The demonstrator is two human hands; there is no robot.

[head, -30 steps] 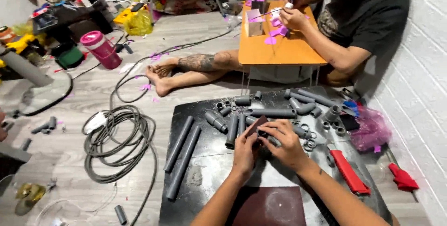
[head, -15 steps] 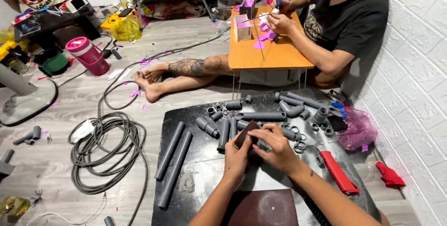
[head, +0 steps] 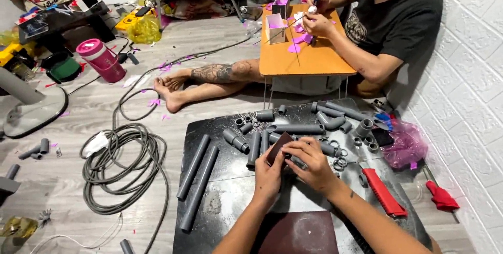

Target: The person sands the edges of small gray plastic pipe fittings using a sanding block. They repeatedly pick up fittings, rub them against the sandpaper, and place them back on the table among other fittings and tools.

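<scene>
My left hand grips a small piece of dark brown sandpaper and presses it against a short grey pipe piece. My right hand is closed around that pipe piece, so most of it is hidden. Both hands meet over the middle of a black board on the floor. Several grey pipes and fittings lie just beyond my hands. Two long grey pipes lie to the left of my left hand.
A brown sandpaper sheet lies under my forearms. A red-handled cutter and a pink bag sit to the right. A coiled grey cable lies left. Another person sits behind at a small orange table.
My hands have stayed on the pipe piece and sandpaper, shifting only slightly. The view has drifted a little across the frames.
</scene>
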